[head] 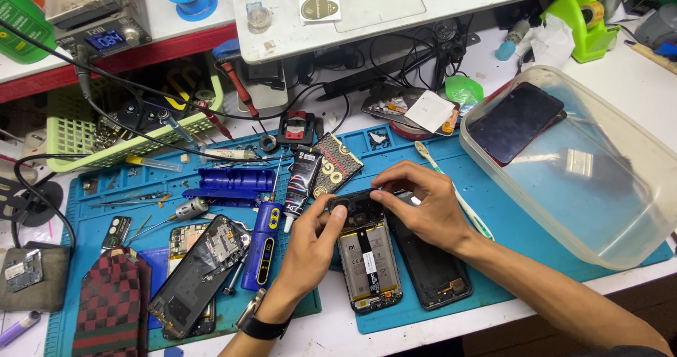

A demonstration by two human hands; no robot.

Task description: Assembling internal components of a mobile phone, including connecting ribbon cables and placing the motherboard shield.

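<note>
Both hands, left hand (316,238) and right hand (423,205), pinch the opened phone (367,255) at its top edge; light, rigid, fragile inside, best gripped by the frame edges.

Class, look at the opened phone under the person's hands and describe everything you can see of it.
The opened phone lies flat on the blue work mat, its back cover off. A grey battery with a pale strip down its middle fills the body; a dark board sits at the top end. The left hand presses a thumb on that top end, and the right hand pinches it from above. A separate black phone frame lies alongside.
</note>
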